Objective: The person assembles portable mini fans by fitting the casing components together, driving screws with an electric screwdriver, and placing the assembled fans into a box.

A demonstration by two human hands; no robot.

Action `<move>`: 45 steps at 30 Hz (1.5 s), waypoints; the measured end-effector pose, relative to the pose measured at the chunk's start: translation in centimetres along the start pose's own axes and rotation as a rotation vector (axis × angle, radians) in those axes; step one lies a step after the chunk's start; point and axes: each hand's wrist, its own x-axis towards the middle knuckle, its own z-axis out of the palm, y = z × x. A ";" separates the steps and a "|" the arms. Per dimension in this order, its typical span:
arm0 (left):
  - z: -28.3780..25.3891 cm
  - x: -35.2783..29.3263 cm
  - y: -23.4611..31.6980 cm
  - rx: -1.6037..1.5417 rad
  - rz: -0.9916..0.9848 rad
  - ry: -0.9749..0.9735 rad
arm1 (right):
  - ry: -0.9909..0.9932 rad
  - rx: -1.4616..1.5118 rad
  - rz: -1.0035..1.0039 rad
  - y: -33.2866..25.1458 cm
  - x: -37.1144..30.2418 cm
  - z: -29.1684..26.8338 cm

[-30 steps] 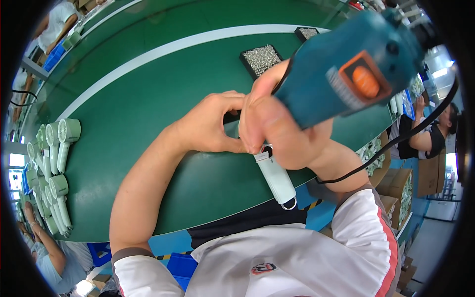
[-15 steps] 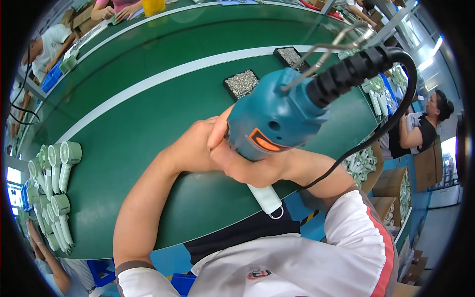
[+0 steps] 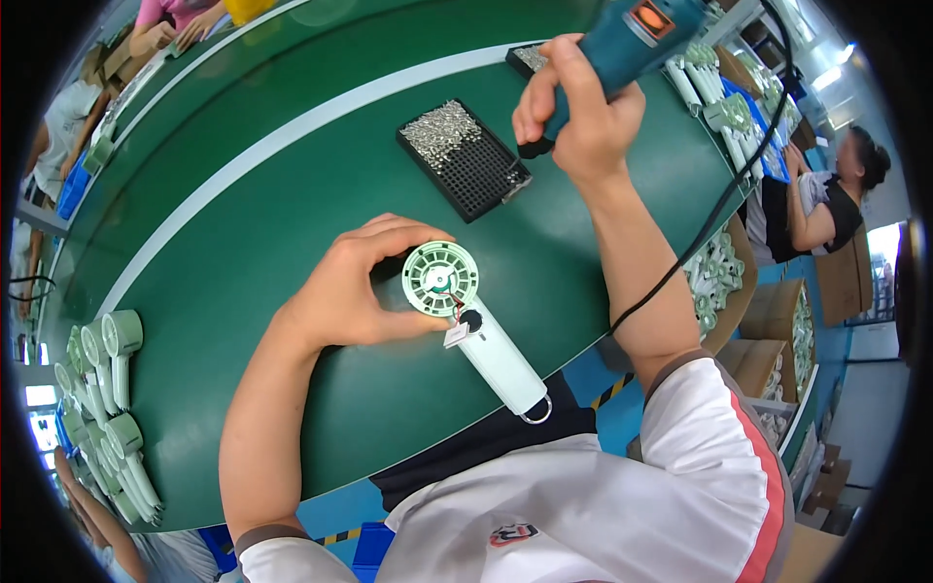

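Observation:
My left hand (image 3: pixel 360 287) grips the round head of a pale green handheld fan (image 3: pixel 457 306) lying on the green table (image 3: pixel 243 291). The fan's open back faces up, with a small motor and wires showing; its white handle points toward me and ends in a metal loop. My right hand (image 3: pixel 578 112) is raised over the far side of the table and holds a blue electric screwdriver (image 3: pixel 632 39) with an orange switch. Its black cord (image 3: pixel 719 204) hangs down past my right forearm. A black tray of small silver screws (image 3: pixel 462 155) lies just beyond the fan.
Several more pale green fans (image 3: pixel 102 389) lie in a row at the table's left edge, and others (image 3: pixel 714 267) are stacked at the right. A second screw tray (image 3: pixel 530 58) sits farther back. A seated person (image 3: pixel 826 194) is at the right; other people's arms (image 3: pixel 175 24) work at the far end.
My right hand has lifted the screwdriver off the fan and carried it up and away over the table. The fan's open head, hidden before, now shows beside my left hand.

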 end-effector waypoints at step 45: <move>0.0 0.0 -0.3 -0.022 0.047 -0.007 | -0.039 0.047 -0.032 -1.1 -0.6 -0.2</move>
